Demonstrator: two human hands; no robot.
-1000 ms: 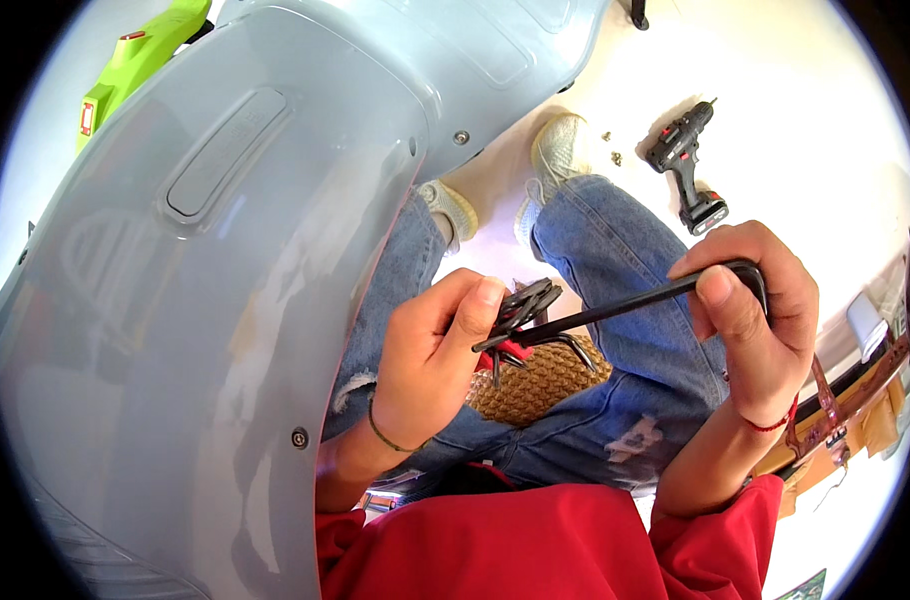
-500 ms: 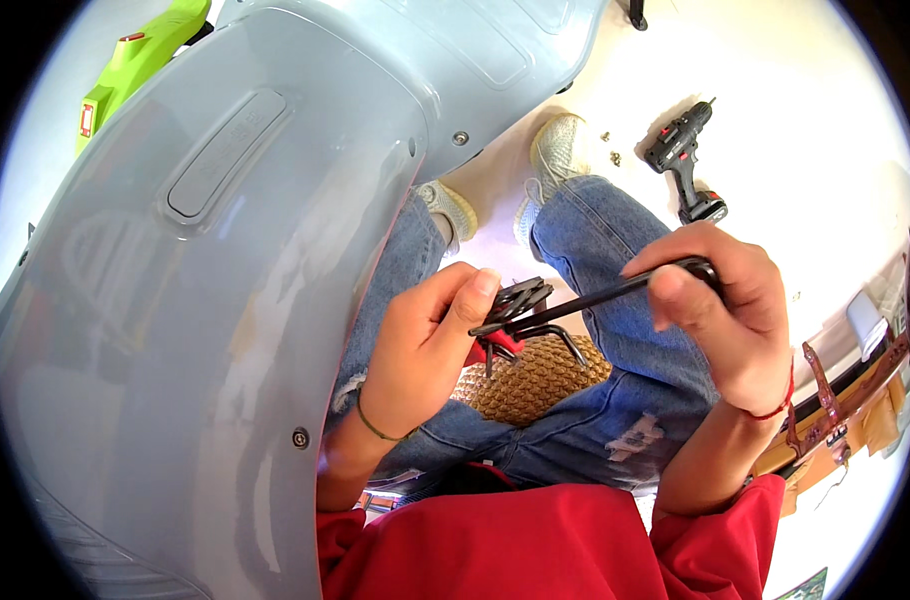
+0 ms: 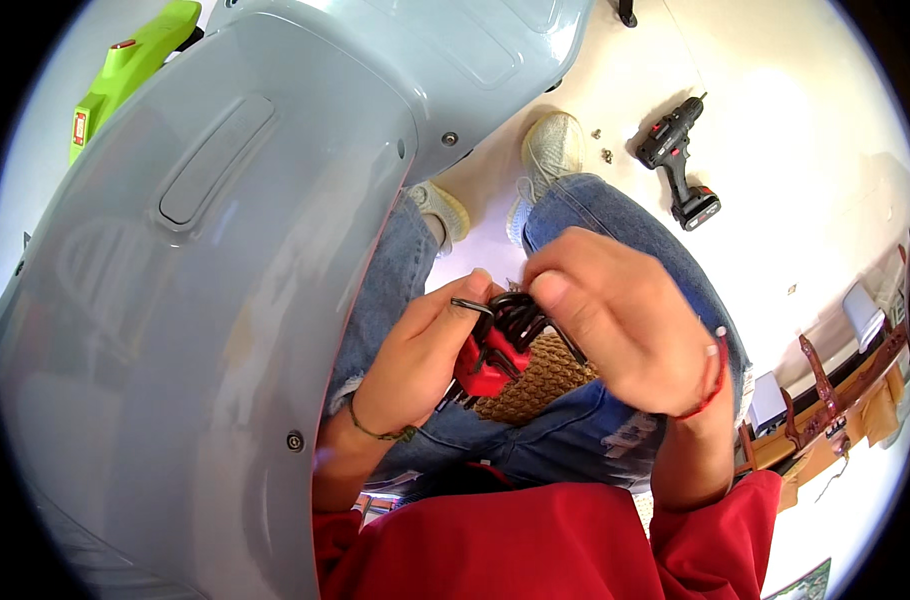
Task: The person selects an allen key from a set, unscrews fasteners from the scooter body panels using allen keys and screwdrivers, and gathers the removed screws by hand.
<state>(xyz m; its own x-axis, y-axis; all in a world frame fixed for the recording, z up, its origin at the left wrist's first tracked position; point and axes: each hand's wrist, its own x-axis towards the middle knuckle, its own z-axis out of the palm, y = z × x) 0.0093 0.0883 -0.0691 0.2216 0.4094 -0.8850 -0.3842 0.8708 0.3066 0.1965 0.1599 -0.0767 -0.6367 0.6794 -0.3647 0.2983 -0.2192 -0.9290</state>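
A set of black hex keys in a red holder sits in my left hand, whose thumb and fingers close around its left side. The bent ends of the keys bunch at the top of the holder, and several long ends stick out below. My right hand is closed at the upper right of the set, thumb and forefinger pinching at the bent ends. How many keys it grips is hidden by the fingers. To the left of both hands stands a large glossy grey-blue body panel with screws set in its edge.
A black cordless drill lies on the pale floor at the right, with small screws near it. Below the hands is a woven seat between my legs. A green part stands far left; wooden furniture stands at the right.
The long hex key in my right hand no longer stretches out to the right. That hand has moved left onto the set, and the red holder has turned so more of it shows.
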